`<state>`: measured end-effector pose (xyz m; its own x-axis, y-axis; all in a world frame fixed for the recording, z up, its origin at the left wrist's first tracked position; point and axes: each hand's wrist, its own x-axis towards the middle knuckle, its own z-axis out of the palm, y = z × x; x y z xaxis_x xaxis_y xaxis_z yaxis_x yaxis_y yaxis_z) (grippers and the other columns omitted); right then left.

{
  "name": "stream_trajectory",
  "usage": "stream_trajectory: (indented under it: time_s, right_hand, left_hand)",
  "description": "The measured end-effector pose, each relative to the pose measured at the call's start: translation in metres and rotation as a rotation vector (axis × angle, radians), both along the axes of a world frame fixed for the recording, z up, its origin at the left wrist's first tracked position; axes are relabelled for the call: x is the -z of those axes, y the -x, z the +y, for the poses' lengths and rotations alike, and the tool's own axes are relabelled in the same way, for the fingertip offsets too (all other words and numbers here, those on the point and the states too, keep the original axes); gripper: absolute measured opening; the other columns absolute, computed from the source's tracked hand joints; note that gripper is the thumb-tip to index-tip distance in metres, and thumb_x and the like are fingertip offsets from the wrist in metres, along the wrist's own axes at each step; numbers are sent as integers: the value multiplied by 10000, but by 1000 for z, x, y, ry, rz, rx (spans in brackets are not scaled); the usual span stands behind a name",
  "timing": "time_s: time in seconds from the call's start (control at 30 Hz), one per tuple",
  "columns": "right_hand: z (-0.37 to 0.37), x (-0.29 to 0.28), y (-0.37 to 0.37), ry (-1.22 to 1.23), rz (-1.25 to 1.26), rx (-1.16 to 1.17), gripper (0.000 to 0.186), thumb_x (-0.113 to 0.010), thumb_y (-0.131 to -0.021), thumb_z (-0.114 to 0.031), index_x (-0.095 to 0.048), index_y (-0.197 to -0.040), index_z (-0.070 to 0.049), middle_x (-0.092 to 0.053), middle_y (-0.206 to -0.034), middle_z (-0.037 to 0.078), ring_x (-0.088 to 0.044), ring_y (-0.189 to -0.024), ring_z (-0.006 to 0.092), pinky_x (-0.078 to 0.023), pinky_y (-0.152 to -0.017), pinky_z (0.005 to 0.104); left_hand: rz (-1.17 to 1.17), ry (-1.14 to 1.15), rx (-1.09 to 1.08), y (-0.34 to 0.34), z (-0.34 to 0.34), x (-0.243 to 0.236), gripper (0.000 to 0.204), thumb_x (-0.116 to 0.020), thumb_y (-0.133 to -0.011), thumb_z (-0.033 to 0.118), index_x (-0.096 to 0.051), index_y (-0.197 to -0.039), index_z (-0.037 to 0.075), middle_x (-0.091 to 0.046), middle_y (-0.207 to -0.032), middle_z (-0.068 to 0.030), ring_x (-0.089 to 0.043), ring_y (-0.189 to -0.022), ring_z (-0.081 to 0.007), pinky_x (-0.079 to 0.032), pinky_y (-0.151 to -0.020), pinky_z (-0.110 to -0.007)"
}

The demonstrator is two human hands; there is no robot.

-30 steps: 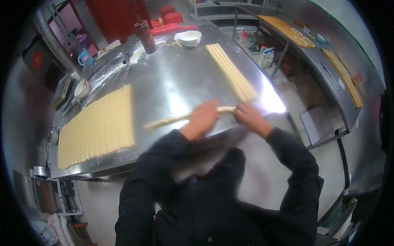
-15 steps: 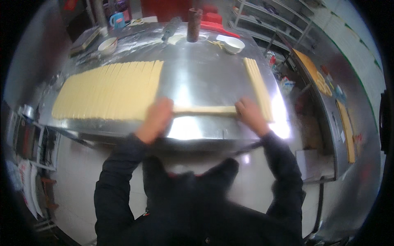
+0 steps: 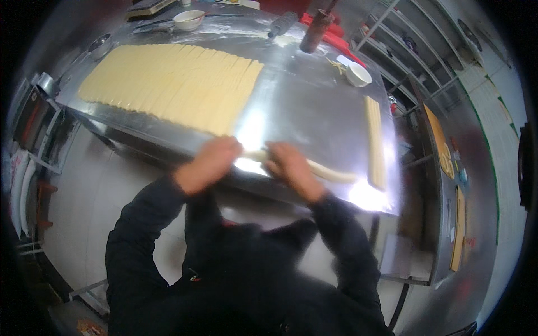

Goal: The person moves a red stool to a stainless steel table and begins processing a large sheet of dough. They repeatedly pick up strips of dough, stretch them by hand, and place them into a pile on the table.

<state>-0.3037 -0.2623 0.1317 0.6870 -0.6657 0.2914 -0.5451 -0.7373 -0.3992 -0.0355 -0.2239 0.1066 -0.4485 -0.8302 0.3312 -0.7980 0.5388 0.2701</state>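
A pale dough strip [image 3: 332,175] lies along the near edge of the steel table. My left hand [image 3: 212,161] is closed on its left end, close to the near corner of a large dough sheet [image 3: 174,84] cut crosswise into many narrow strips. A short way to the right, my right hand [image 3: 290,166] grips the same strip with bent fingers, slightly blurred. The strip's free end runs on to the right past that hand. Several finished-looking strips [image 3: 375,143] lie side by side at the table's right, apart from my hands.
On the steel table [image 3: 314,106], a white bowl [image 3: 358,74], a brown cylinder [image 3: 316,32] and a clear roller [image 3: 283,24] stand or lie at the back. Another bowl [image 3: 189,20] sits back left. A side counter [image 3: 443,207] with dough pieces runs along the right.
My right hand has slid left along the strip toward my left hand, leaving the strip's right end loose and curved. The view has turned, so the table appears tilted.
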Motion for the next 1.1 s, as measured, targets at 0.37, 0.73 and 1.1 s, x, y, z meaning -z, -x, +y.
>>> stream_trajectory:
  time_s: [0.37, 0.73, 1.1]
  right_hand:
    - [-4, 22, -50, 228, -53, -65, 322, -707, -909, -191, -640, -1189, -47, -624, -1093, 137, -582, -996, 323, -483, -873, 421]
    - [-10, 39, -53, 214, 45, -44, 236, -705, -898, -176, -614, -1079, -56, -597, -1042, 129, -573, -964, 322, -473, -844, 434]
    - [-10, 21, -28, 220, 73, -17, 257, -692, -888, -165, -610, -1105, -54, -583, -1045, 126, -574, -965, 310, -477, -842, 415]
  left_hand:
    - [128, 8, 74, -8, -3, 4, 260, -719, -880, 58, -608, -1111, 19, -584, -1049, -149, -580, -1016, -336, -494, -877, -429]
    - [-98, 137, 20, 3, -3, 17, 184, -716, -859, 151, -618, -954, 28, -583, -947, -143, -585, -930, -316, -489, -811, -416]
    - [-208, 119, 107, 12, -33, 9, 179, -748, -852, 215, -650, -892, 70, -594, -940, -102, -573, -938, -293, -467, -803, -414]
